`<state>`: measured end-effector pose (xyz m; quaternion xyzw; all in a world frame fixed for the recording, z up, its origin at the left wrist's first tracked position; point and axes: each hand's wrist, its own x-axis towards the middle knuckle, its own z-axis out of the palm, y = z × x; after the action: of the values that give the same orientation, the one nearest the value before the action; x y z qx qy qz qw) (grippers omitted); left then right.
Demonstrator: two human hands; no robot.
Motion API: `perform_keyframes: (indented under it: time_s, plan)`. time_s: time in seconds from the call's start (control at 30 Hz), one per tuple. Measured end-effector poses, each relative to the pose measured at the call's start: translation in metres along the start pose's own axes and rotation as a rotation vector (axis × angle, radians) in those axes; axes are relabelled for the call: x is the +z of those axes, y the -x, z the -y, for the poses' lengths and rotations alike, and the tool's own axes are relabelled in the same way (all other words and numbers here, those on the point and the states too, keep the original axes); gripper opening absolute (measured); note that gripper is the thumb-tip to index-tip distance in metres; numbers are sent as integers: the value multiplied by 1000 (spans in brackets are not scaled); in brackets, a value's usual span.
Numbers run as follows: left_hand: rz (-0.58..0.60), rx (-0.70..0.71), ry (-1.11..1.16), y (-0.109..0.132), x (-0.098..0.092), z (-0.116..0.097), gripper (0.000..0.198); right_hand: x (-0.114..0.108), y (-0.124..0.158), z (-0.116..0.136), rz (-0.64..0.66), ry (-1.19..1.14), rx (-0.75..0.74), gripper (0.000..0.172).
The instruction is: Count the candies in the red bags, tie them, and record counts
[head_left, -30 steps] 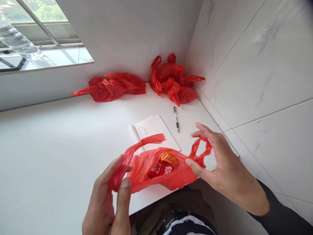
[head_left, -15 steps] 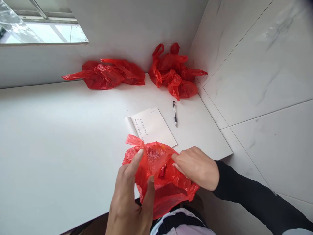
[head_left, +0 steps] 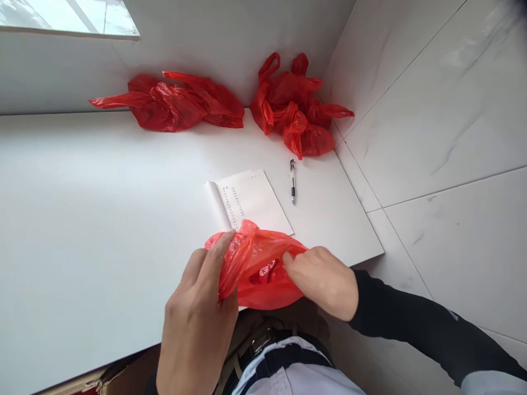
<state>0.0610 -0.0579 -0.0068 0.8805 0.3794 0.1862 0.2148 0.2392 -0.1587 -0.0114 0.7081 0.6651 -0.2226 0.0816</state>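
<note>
One red bag (head_left: 263,288), left hand (head_left: 197,323) pinching, right hand (head_left: 325,280) curled, seemingly inside

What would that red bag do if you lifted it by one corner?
Probably flop and sag: the red bag is thin, crinkled film that bunches where the left hand and right hand pinch it. It looks light, though the packets inside would likely slide toward the low side.

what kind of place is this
Likely an indoor work corner, home or small shop: a white counter set against a tiled wall below a window. A notebook with a written list, a pen and red bags lie on it. The left hand and right hand grip one more bag.
</note>
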Motion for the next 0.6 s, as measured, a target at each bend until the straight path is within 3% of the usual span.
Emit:
perform_keyframes:
  time_s: [0.07,0.17,0.4,0.6]
  plan:
    - [-9,33,23,-4,4,-9,57,-3,0,-5,62,115,109,13]
    - [5,27,17,-8,7,-15,52,-4,-6,-9,31,126,179,10]
    - [85,-78,-143,-7,5,-12,46,26,-25,-22,-71,51,199,24]
    - [51,-82,-67,-7,4,-11,41,41,-20,-32,-185,-38,171,19]
